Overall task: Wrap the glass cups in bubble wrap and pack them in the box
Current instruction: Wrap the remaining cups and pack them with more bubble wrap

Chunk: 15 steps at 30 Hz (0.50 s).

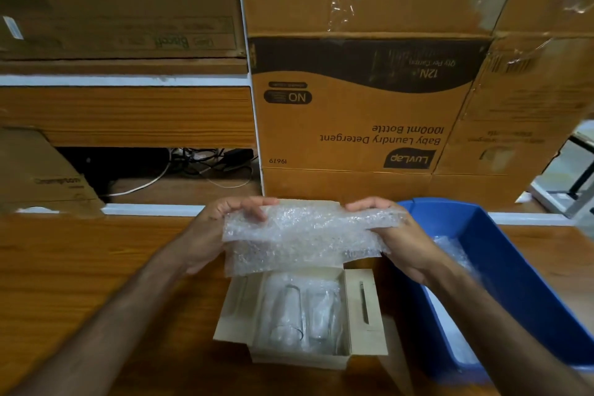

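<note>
Both hands, left [209,235] and right [398,235], grip a bubble wrap [302,231] sheet over the open box [366,315] holding wrapped cups [286,312].

We reach both bare forearms forward from the lower corners of the view, and they converge above the small open box [300,318]. Our left hand [212,231] sits above the box's far left corner, wrist bent a little, palm turned inward; its fingers [254,204] curl over the top edge of the bubble wrap [302,235], pinching it. Our right hand [395,235] is above the box's far right corner, level with the left, fingers folded over the same sheet's top edge, thumb hidden beneath. Both hands are closed on the sheet, stretched between them over the box's far side.
</note>
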{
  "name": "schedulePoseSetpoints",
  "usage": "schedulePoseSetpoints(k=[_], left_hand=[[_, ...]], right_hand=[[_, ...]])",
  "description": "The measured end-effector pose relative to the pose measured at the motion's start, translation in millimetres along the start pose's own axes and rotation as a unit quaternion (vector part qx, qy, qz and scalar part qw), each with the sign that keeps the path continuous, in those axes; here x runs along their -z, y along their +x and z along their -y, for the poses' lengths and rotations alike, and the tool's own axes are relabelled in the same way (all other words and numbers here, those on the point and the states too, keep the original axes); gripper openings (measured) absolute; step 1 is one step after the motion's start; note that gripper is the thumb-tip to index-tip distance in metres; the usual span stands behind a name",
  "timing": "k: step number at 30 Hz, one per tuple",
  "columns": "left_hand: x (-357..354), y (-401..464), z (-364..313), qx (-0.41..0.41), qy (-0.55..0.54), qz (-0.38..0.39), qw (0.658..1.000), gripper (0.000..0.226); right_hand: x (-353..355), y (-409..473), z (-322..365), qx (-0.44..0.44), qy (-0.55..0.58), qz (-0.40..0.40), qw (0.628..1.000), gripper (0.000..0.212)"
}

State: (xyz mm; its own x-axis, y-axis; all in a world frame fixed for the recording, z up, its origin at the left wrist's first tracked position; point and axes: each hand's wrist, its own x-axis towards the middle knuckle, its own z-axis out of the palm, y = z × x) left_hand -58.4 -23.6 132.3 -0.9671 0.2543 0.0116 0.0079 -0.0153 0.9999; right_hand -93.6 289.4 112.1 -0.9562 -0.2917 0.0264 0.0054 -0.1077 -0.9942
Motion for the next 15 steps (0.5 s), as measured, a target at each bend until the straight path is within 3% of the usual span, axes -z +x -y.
schedulePoseSetpoints(k=[2,4,6,9,11,13,15], left_hand=[[-2.8,-6.8,-3.1,0.027,-0.069,0.022,0.997,0.009],[0.3,-9.4,1.1,0.050,-0.129,0.023,0.990,0.043],[3.7,-13.4,2.4,0.073,-0.148,-0.007,0.986,0.060],[8.3,-10.4,7.9,0.075,-0.033,-0.010,0.997,0.059],[10.5,-8.4,9.1,0.065,0.035,-0.021,0.997,0.045],[8.6,-6.9,7.0,0.060,0.058,-0.038,0.996,0.060],[7.3,-5.1,7.0,0.066,0.055,-0.057,0.995,0.061]], right_hand=[[-0.6,-2.1,-1.1,-0.010,0.016,0.020,1.000,0.030],[-0.1,-5.3,0.0,-0.013,0.032,0.037,0.999,0.026],[3.9,-8.6,0.4,-0.015,0.058,0.057,0.997,0.026],[7.4,-13.4,5.4,-0.047,0.116,0.085,0.989,0.051],[10.4,-11.9,2.4,-0.063,0.037,0.070,0.995,0.068],[8.2,-8.9,-1.2,-0.049,-0.052,0.070,0.995,0.051],[5.2,-7.3,-5.1,-0.052,-0.074,0.060,0.994,0.063]])
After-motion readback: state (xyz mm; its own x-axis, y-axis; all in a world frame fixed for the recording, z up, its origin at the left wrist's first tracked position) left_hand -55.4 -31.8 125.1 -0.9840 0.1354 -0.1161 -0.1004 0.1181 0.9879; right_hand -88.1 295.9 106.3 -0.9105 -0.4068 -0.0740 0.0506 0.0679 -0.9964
